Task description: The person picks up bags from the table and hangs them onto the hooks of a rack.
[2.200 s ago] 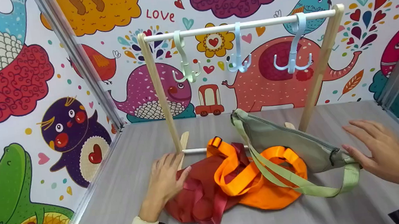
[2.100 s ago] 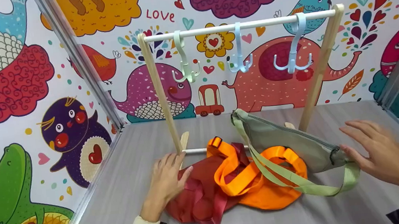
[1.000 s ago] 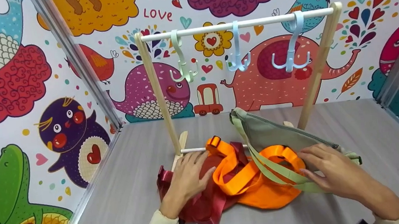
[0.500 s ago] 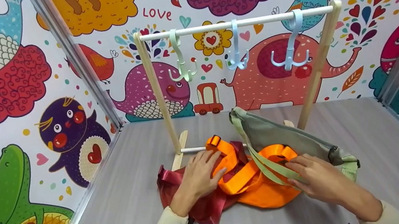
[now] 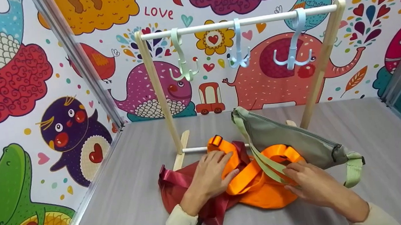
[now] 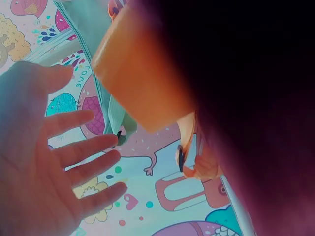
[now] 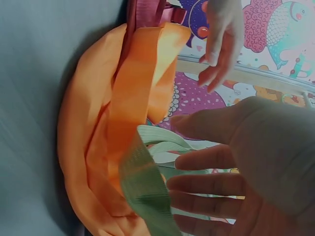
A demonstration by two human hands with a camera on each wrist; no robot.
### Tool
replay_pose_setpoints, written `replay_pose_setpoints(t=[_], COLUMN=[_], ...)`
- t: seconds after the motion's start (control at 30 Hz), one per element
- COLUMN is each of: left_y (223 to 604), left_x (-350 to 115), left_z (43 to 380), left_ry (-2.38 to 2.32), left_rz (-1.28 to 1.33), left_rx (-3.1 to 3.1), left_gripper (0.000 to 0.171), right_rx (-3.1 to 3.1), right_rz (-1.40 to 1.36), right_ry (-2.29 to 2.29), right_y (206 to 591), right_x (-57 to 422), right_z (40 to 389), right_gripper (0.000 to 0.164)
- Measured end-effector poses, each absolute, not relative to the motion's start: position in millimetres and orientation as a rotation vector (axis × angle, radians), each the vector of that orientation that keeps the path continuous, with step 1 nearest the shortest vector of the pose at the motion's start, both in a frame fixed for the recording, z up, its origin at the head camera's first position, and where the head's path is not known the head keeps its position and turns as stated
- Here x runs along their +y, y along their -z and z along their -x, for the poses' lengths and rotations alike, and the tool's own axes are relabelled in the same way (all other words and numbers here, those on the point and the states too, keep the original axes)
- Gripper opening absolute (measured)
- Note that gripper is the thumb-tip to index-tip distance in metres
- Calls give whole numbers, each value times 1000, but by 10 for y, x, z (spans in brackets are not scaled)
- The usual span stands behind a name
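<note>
Three soft strapped bags lie heaped on the table: a dark red bag (image 5: 173, 194) at left, an orange bag (image 5: 269, 196) in the middle and a grey-green zippered bag (image 5: 283, 135) behind at right. My left hand (image 5: 208, 176) hovers over the red bag by the orange strap (image 5: 245, 181), its fingers spread in the left wrist view. Over the orange bag's right side is my right hand (image 5: 312, 182), partly covering it. In the right wrist view its fingers (image 7: 206, 184) are extended, fingertips right at the pale green strap (image 7: 145, 182), with thumb and fingers apart.
Behind the heap stands a wooden rack with a white top bar (image 5: 207, 27). A green hook (image 5: 182, 61), a blue hook (image 5: 239, 50) and another blue hook (image 5: 293, 48) hang from it. A lower bar (image 5: 195, 149) runs close behind the bags. Patterned walls enclose the grey table (image 5: 120, 197).
My right hand has moved left from the grey-green bag's end to the pale green strap and orange bag. My left hand has shifted right across the red bag, uncovering its left strap.
</note>
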State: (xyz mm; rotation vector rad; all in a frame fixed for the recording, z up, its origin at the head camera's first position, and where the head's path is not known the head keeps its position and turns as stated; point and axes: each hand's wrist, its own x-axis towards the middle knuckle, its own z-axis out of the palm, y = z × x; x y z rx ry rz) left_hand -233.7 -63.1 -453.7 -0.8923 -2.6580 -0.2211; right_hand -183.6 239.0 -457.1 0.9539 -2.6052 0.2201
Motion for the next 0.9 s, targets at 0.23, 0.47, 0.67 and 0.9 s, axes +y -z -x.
replay_pose_setpoints(t=[0.23, 0.47, 0.67, 0.9], left_y=[4544, 4497, 4424, 4377], left_x=[-548, -506, -486, -452], left_z=[2309, 2278, 2240, 2214], left_ry=[212, 231, 236, 208], left_rz=[915, 954, 990, 1031], left_rx=[-2649, -2692, -2681, -2615], left_gripper=[52, 53, 54, 50], right_rx=[-2649, -2703, -2753, -2691], right_rz=[-927, -855, -814, -847], right_ry=[-172, -193, -196, -150], right_y=[4655, 4723, 4747, 4769], right_x=[2363, 2310, 2269, 2264], right_z=[1882, 1920, 1926, 1933], right_gripper=[42, 52, 56, 42])
